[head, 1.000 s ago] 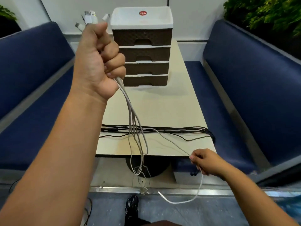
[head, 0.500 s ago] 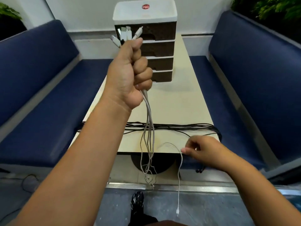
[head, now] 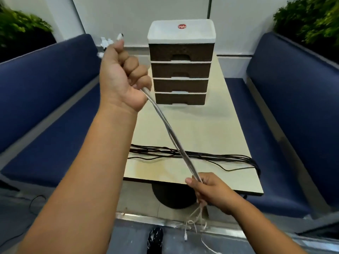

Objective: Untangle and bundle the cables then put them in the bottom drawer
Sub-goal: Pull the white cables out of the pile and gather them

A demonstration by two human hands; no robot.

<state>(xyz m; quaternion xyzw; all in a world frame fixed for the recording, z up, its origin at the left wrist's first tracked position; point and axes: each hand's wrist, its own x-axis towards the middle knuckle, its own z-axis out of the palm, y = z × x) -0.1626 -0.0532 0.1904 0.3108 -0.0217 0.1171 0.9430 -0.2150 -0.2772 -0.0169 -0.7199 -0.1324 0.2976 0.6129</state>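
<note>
My left hand (head: pixel 122 77) is raised in a fist around the plug ends of several white cables (head: pixel 172 136), whose connectors stick out above my thumb. The white cables run taut down to my right hand (head: pixel 211 191), which grips them near the table's front edge; their loose ends dangle below it. Black cables (head: pixel 201 154) lie stretched across the near part of the beige table (head: pixel 211 125), draping over its right edge. A small drawer unit (head: pixel 180 65) with a white top stands at the far end of the table; its bottom drawer (head: pixel 180 99) is closed.
Blue padded benches (head: pixel 293 107) flank the table on both sides. Green plants (head: pixel 311 17) sit behind each bench. A black table pedestal and my dark shoe (head: pixel 155 239) are below the table's front edge. A thin black wire lies on the floor at the left.
My right hand has closed around the hanging white cables and pulled them taut between both hands. My left hand shifted slightly left and up, away from the drawer unit.
</note>
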